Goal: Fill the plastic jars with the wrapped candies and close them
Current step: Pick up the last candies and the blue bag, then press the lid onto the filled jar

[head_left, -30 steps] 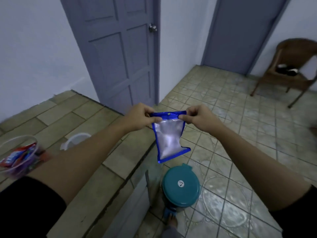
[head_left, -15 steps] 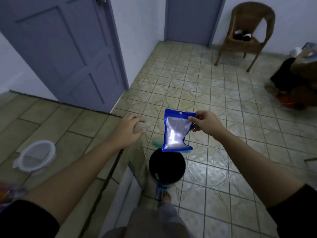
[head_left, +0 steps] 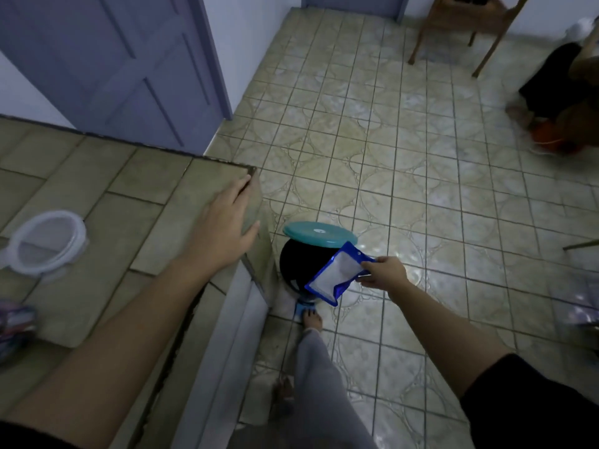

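Here, wrapped candies (head_left: 14,322) sit at the near left edge of the counter (head_left: 136,196); a clear jar (head_left: 45,244) beyond appears unclosed, so closing remains. The left hand (head_left: 223,228) lies flat on the counter's corner; the right hand (head_left: 384,275) pinches an empty-looking pouch (head_left: 337,273) over the open bin (head_left: 295,264).

Count: 1 blue pouch (head_left: 337,273), 1 pedal bin (head_left: 319,233) (lid raised), 1 clear plastic jar (head_left: 82,236) on table (head_left: 107,189), 2 doors (head_left: 113,69), 1 chair (head_left: 466,17).

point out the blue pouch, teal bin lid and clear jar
blue pouch (head_left: 337,274): head view, its clear middle
teal bin lid (head_left: 319,233): head view, top face centre
clear jar (head_left: 45,270): head view, near wall
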